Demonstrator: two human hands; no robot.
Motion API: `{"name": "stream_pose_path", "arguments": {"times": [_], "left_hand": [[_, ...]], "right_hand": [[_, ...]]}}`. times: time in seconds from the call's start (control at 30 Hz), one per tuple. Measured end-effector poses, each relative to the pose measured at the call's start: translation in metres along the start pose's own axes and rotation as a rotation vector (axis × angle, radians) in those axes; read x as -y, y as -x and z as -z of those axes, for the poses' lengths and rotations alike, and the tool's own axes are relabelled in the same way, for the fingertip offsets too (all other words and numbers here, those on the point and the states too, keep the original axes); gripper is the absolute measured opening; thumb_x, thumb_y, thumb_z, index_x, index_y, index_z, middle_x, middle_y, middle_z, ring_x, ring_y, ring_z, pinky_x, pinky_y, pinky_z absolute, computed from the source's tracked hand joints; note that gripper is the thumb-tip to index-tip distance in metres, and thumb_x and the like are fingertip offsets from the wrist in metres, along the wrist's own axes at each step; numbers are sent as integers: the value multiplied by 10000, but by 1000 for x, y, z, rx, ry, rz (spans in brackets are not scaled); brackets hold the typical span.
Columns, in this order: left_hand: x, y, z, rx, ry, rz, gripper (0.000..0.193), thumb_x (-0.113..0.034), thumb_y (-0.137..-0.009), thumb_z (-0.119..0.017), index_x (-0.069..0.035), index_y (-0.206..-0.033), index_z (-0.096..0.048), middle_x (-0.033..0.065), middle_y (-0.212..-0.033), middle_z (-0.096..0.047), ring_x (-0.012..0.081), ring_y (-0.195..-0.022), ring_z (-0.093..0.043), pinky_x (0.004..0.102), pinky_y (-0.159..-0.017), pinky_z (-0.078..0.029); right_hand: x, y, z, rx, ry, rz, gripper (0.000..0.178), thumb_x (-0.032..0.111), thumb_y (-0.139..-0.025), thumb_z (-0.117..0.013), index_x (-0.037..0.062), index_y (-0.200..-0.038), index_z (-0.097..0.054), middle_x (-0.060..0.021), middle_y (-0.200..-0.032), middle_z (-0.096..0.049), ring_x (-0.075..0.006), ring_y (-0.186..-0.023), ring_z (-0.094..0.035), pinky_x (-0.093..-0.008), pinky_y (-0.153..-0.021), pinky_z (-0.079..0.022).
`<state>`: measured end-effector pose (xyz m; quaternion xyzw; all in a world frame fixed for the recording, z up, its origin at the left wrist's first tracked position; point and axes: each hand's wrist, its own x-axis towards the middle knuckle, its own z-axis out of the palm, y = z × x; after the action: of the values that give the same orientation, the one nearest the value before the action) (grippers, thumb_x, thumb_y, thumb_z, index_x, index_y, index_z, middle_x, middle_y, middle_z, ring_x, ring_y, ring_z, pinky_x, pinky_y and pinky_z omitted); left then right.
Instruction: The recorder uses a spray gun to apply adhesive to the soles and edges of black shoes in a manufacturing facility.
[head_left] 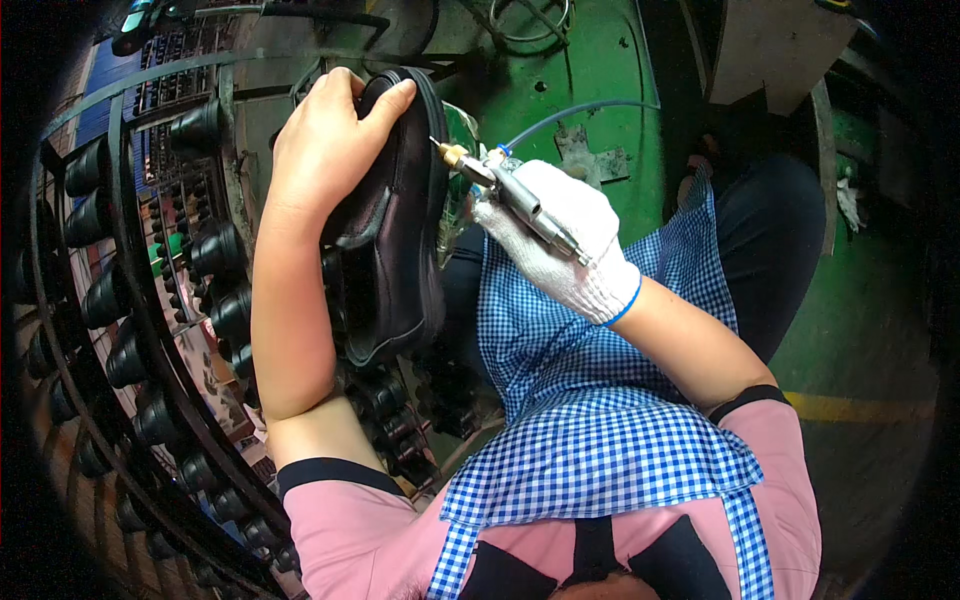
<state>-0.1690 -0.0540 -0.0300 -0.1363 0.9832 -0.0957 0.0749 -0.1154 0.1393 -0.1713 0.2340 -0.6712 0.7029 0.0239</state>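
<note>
A black shoe (pixel 402 255) is held up on its side by my bare left hand (pixel 335 140), whose fingers are closed round one end of it. In a white knit glove, my right hand (pixel 565 225) grips a small metal spray gun (pixel 530 205). The gun's thin brass-coloured nozzle points at the edge of the sole, very close to it; whether it touches I cannot tell. From the gun a blue-grey hose (pixel 575 108) curves away to the right. Clear plastic film (pixel 455 225) shows between the shoe and my gloved hand.
On my left stands a metal rack (pixel 130 200) with rows of black shoes (pixel 105 295). A green surface (pixel 610 80) lies ahead, with a cross-shaped plate (pixel 590 160) on it and a coiled ring (pixel 530 20) at its far end. A pale panel (pixel 775 50) stands at the far right.
</note>
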Motion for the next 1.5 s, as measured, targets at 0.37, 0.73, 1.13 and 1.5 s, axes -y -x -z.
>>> {"name": "stream_pose_path", "arguments": {"times": [0.37,0.73,1.13,1.5], "left_hand": [[21,-6,-12,-37,96,86,690,-613,-899,-643,69,-1008,-656,240,-994,-698,335,-952,-671,392,-892,-498],[29,-9,-17,-51,95,133,747,-657,-867,-643,75,-1016,-668,265,-1028,-696,341,-978,-670,396,-920,-489],[31,-14,-23,0,70,165,832,-742,-827,-569,34,-1106,-683,255,-1128,-707,391,-1103,-671,470,-958,-499],[44,-18,-25,-18,127,193,841,-739,-818,-619,43,-1121,-678,271,-1153,-689,350,-1093,-669,402,-985,-471]], "right_hand": [[7,25,-8,51,88,49,212,269,-885,-751,115,-1025,-710,-79,-814,-628,-260,-680,-649,-363,-578,-516],[18,39,-7,96,68,26,178,168,-810,-821,90,-905,-693,-97,-773,-636,-286,-674,-656,-343,-611,-545],[26,59,9,222,61,-15,178,198,-806,-826,105,-901,-708,-59,-749,-662,-252,-644,-671,-329,-577,-546],[32,79,22,359,61,21,210,274,-833,-799,117,-911,-683,-50,-758,-622,-233,-599,-639,-326,-527,-508]]}}
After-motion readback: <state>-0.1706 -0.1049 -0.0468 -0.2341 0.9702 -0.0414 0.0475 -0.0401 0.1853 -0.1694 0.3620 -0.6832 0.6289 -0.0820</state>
